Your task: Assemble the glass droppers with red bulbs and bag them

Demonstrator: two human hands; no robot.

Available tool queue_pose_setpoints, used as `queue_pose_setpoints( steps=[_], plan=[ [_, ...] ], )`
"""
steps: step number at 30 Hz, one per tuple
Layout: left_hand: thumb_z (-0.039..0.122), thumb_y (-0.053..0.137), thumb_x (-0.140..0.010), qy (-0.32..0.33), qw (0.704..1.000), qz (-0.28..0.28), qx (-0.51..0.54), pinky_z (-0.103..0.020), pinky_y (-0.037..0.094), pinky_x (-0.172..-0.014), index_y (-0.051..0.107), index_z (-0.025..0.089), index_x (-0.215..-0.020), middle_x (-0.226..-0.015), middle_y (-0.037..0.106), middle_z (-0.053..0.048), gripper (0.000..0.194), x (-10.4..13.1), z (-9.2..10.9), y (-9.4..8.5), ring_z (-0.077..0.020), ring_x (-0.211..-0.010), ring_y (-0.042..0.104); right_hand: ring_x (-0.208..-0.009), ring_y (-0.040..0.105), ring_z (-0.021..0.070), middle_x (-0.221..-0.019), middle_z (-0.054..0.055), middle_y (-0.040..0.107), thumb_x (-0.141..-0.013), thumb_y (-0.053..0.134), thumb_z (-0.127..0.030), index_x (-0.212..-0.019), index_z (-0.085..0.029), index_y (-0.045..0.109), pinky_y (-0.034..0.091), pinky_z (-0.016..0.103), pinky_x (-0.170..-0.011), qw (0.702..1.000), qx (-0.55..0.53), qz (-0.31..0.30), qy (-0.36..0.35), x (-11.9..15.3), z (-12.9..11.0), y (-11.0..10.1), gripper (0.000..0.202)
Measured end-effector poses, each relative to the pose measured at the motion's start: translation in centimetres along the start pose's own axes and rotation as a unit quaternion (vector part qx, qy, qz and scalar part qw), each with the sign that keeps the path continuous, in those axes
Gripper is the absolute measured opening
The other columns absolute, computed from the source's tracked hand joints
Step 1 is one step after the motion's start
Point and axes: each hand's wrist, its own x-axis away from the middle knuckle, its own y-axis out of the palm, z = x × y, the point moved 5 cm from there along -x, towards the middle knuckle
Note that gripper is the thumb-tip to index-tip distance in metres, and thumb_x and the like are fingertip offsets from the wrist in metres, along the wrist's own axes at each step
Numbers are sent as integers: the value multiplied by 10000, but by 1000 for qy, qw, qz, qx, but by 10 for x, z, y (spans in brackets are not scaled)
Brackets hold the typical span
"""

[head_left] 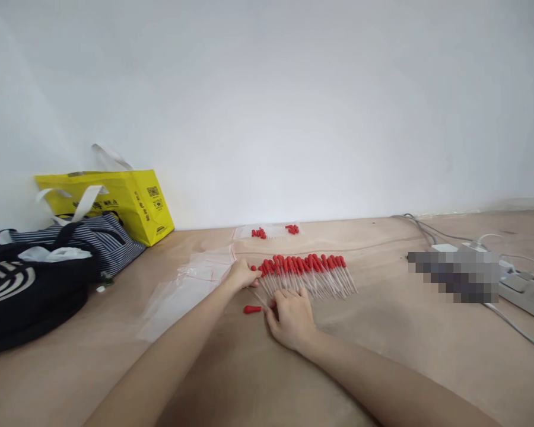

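A row of glass droppers with red rubber bulbs (300,265) lies fanned on the wooden table, bulbs toward the wall. At its left end, my left hand (241,274) is closed on a dropper, and a red bulb shows by the fingertips. That dropper's clear tube (258,298) slants down to my right hand (292,314), whose thumb and forefinger pinch near its lower end. The other right fingers curl beside the tube tips of the row. Just left of this hand rests a loose red bulb (252,309), apart from both hands.
Clear zip bags (182,290) lie left of the droppers. Behind the row, another clear bag holds red-bulbed droppers (258,233). A yellow bag (153,207), striped bag (111,240) and black bag (40,296) stand left. Cables and a power strip (527,290) lie right.
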Motion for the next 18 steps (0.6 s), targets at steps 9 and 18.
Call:
queue_pose_setpoints(
  steps=[9, 18],
  plan=[
    [287, 568, -715, 329, 936, -66, -102, -277, 419, -704, 575, 184, -727, -763, 584, -8, 104, 87, 10, -28, -157, -746, 543, -750, 540, 202, -749, 59, 623, -759, 467, -260, -752, -164, 548, 217, 345, -684, 1000, 17, 2, 23, -4, 0, 3, 126],
    [210, 474, -766, 345, 927, -51, -140, -245, 418, -581, 507, 177, -701, -686, 541, 7, 80, 99, 1, -24, -133, -634, 508, -768, 540, 221, -778, 91, 624, -784, 445, -261, -764, -150, 571, 241, 366, -712, 999, 32, -3, 35, -19, -8, 11, 169]
  ],
)
